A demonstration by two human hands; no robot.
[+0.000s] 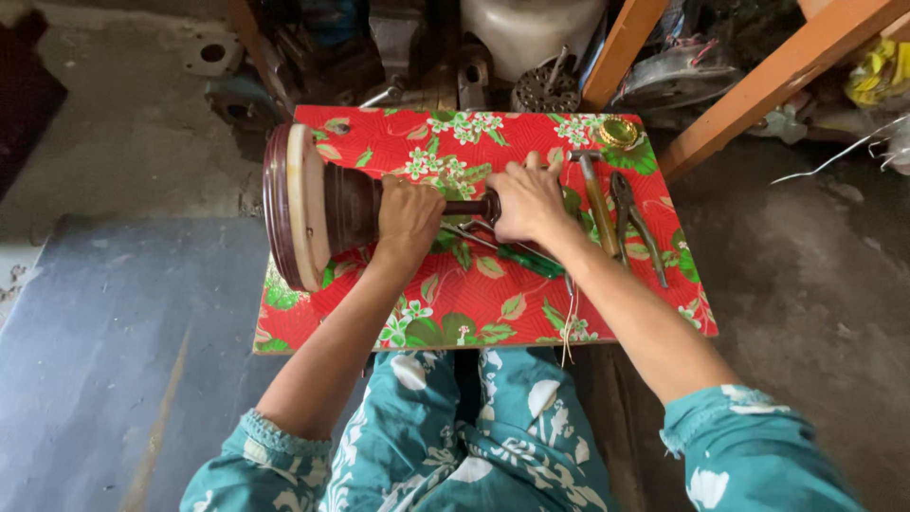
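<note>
Lying on its side across the upper middle of the frame: dark brown pedestal stand [322,213], long axis left to right, round base at the left, over the red floral surface [474,313]. Left hand [408,216] wrapped around the thick neck; right hand [527,201] closed over the thin stem end. Pliers [637,228] just right.
</note>
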